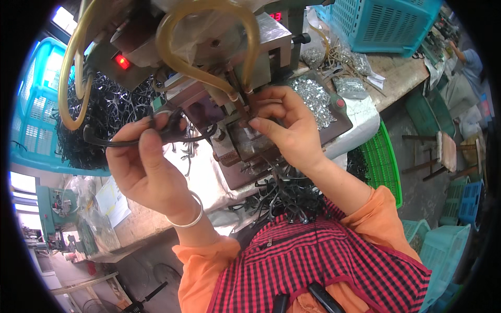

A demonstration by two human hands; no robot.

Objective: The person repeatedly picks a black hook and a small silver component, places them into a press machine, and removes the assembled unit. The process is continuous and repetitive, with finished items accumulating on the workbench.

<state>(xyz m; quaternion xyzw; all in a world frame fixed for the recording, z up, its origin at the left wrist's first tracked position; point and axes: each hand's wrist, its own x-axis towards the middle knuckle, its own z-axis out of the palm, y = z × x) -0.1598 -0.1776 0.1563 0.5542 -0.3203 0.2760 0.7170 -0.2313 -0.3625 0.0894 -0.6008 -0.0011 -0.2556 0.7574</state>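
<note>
My left hand (151, 167) is closed on a black eyeglass frame (112, 143), whose thin arms stick out to both sides of my fingers. It is raised just left of a bench machine (269, 44) with thick yellowish hoses (253, 36). My right hand (295, 128) reaches in at the machine's working spot, under the hose ends. Its thumb and fingertips are drawn together by a small metal fixture (250, 134); whatever they pinch is too small to make out. Right of the fixture lies a heap of small silvery metal parts (315, 101).
More black frames fill a blue basket (34, 148) at left and lie heaped at my lap (282, 201). A green basket (383, 161) stands to the right, another blue basket (389, 23) at the back. Bagged parts (349, 87) lie on the bench. Another person (469, 65) sits far right.
</note>
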